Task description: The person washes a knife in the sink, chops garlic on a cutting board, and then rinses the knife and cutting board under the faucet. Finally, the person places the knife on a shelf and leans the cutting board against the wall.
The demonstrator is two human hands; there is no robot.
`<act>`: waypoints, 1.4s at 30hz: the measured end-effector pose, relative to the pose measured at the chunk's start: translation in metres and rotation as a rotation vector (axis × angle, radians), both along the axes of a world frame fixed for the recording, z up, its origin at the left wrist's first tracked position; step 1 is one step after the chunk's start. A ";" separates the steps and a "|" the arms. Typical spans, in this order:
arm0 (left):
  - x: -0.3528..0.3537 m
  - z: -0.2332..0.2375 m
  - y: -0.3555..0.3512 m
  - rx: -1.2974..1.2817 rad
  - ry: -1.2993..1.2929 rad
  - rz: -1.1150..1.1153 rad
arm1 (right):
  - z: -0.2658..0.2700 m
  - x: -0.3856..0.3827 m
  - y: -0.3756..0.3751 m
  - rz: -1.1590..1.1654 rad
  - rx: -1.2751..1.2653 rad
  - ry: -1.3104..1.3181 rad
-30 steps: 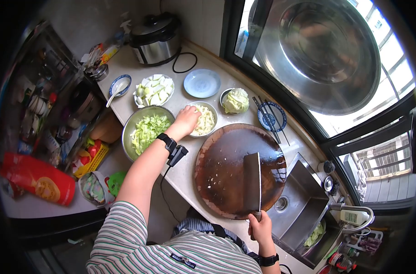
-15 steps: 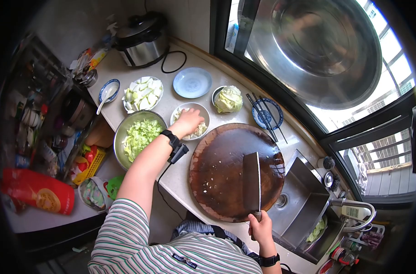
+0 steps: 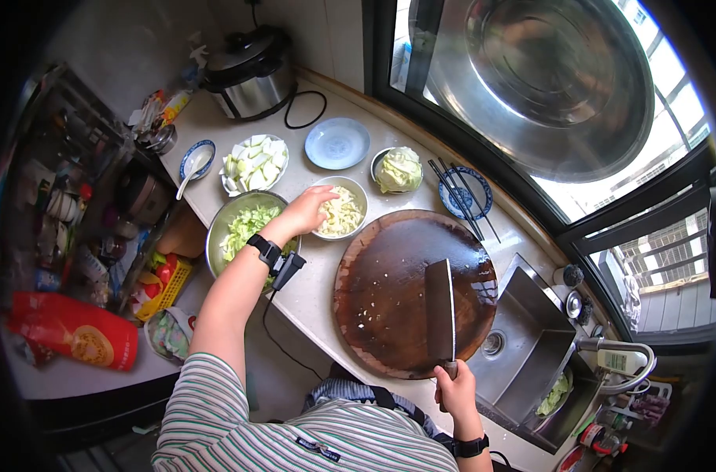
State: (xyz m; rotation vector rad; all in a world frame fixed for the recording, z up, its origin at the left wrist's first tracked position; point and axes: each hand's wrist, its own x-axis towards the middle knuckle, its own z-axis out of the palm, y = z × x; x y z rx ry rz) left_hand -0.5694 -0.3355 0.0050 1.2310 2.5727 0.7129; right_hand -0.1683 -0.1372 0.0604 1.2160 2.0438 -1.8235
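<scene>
Head view is all there is, so here's the kitchen from up top. Pale countertop [image 3: 314, 275] runs diagonally across, pretty crowded. Big round chopping board [image 3: 389, 259] takes up the middle, dark brown, wet-looking and shiny, with a few pale crumbs on it. Right hand [image 3: 456, 389] is wrapped round the handle of a cleaver [image 3: 439, 311], blade over the right part of the board. Left hand [image 3: 304, 211] is over the edge of a white bowl [image 3: 364, 200] just beyond the board, fingers loosely bent above the chopped pale bits [image 3: 344, 214] in there; can't tell if it's pinching any.

Just left of that there's a metal bowl [image 3: 212, 245] of shredded greens [image 3: 244, 230], then a plate of pale slices [image 3: 255, 161] behind it. A blue plate [image 3: 337, 143] and a cabbage [image 3: 399, 169] sitting in a small bowl fill the back row, plus dark chopsticks [image 3: 457, 197] across a patterned dish [image 3: 485, 189].

Pressure cooker [image 3: 255, 86] is in the far corner. Steel sink [image 3: 523, 346] on the right with leafy bits in it, and a huge metal basin [image 3: 550, 79] up by the dark-framed window [image 3: 574, 230].
</scene>
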 end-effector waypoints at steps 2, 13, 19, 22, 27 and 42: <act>0.001 0.003 0.003 0.011 0.031 0.077 | 0.003 0.001 -0.002 0.000 0.003 -0.004; 0.019 0.000 0.049 -0.535 -0.063 0.403 | 0.006 -0.001 -0.002 -0.008 0.030 -0.021; 0.022 -0.002 0.027 -0.332 0.153 0.347 | 0.006 0.000 0.001 -0.023 0.034 -0.018; 0.017 -0.008 0.017 -0.200 0.150 0.395 | 0.003 0.000 0.003 -0.025 0.043 -0.018; 0.006 -0.017 0.006 0.309 -0.442 0.428 | 0.002 -0.001 0.001 -0.041 0.040 -0.010; 0.007 -0.014 0.006 0.273 -0.316 0.329 | 0.013 0.004 -0.011 0.053 0.062 -0.021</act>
